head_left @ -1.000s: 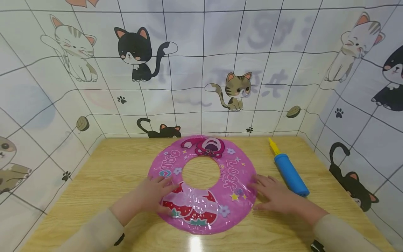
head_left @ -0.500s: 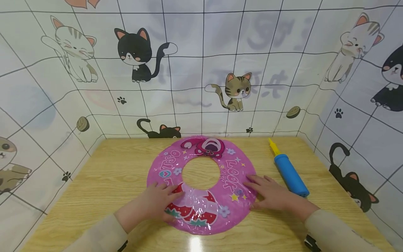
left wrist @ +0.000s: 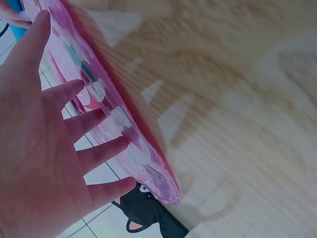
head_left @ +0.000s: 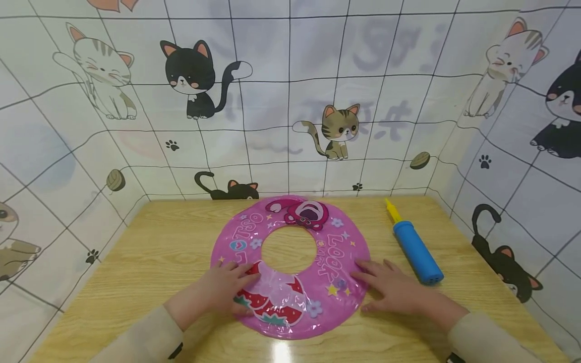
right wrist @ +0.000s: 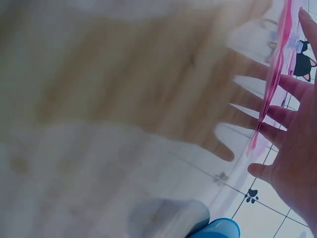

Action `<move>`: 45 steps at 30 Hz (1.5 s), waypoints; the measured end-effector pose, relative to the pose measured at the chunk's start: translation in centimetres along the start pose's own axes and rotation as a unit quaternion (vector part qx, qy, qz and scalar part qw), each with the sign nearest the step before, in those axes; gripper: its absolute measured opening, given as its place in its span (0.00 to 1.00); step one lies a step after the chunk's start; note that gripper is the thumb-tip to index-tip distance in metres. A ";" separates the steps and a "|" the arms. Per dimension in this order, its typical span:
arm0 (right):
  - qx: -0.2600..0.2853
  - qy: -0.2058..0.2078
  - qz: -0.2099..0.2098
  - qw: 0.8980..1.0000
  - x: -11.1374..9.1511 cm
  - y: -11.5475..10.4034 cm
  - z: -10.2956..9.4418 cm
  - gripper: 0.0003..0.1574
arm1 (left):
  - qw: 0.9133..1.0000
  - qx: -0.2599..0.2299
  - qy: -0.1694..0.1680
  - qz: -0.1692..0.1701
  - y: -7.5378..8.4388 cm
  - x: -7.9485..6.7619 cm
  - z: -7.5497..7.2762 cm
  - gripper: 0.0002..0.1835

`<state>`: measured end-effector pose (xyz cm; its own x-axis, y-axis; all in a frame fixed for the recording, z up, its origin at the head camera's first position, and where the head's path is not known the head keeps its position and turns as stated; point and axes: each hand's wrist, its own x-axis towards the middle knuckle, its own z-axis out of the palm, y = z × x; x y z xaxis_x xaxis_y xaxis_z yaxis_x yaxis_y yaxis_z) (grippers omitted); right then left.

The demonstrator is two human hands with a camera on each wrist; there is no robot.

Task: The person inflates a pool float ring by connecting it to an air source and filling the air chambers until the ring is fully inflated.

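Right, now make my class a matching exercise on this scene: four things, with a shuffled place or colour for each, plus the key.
1 swim ring
2 hand pump
3 left hand
4 right hand

A blue and yellow
B fingers over the strawberry print
C at the ring's side nearer the pump
D mostly pink

Pairs: 1-D, 2-A, 3-B, 4-C

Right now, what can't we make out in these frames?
Head: part of the strawberry print, under the left hand.
Left wrist: part of the pink ring, cut off by the top edge.
Right wrist: most of the blue pump, cut off by the bottom edge; table grain, blurred.
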<state>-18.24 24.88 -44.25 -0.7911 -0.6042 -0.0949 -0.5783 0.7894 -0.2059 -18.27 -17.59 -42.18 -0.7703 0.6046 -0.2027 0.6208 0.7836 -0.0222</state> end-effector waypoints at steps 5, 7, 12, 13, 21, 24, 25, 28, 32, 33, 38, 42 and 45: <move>0.006 0.013 -0.023 1.000 -0.6 -0.8 0.5 0.50 | 1.000 0.003 0.005 -0.012 -0.8 0.0 0.4 0.47; 0.009 0.018 -0.027 0.999 -0.8 -1.1 0.6 0.49 | 1.000 -0.005 0.003 -0.019 -1.1 0.0 0.5 0.47; 0.023 0.001 -0.023 0.999 -0.9 -1.8 0.6 0.48 | 1.000 -0.013 0.005 -0.026 -2.2 0.0 0.9 0.46; 0.027 -0.006 -0.020 0.999 -1.0 -1.9 0.5 0.48 | 1.000 -0.014 0.006 -0.027 -2.3 0.0 0.9 0.46; 0.028 -0.023 -0.019 0.999 -1.0 -2.5 0.2 0.48 | 1.000 0.006 0.016 -0.021 -2.2 0.2 0.6 0.46; 0.027 -0.014 -0.022 0.999 -1.1 -2.4 0.1 0.47 | 0.999 0.017 0.027 -0.008 -1.4 0.6 0.1 0.47; 0.028 -0.007 -0.025 0.999 -1.1 -2.3 0.1 0.46 | 0.999 0.019 0.029 -0.004 -1.1 0.7 -0.1 0.47; 0.024 0.008 -0.034 0.999 -1.0 -2.3 -0.2 0.45 | 0.999 0.027 0.034 0.010 -0.2 1.1 -0.7 0.48; 0.029 0.028 -0.045 0.998 -0.6 -2.4 -0.4 0.44 | 0.998 0.031 0.042 0.032 0.8 1.7 -1.2 0.46; 0.034 0.031 -0.047 0.998 -0.4 -2.4 -0.5 0.43 | 0.998 0.032 0.045 0.038 1.0 1.8 -1.3 0.46; 0.059 0.030 -0.042 0.997 0.3 -2.9 -0.7 0.43 | 0.996 0.031 0.054 0.064 2.6 3.2 -1.8 0.45; 0.073 0.016 -0.031 0.997 0.7 -3.1 -0.8 0.44 | 0.995 0.032 0.048 0.075 4.1 4.6 -2.4 0.46; 0.081 0.013 -0.037 0.996 1.2 -3.3 -0.9 0.44 | 0.995 0.035 0.039 0.080 5.1 5.7 -2.7 0.47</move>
<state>-17.50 21.68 -42.77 -0.7533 -0.6559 -0.0482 -0.5977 0.7133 -0.3659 -19.90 -9.69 -40.78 -0.6678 0.7325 -0.1323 0.7432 0.6660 -0.0636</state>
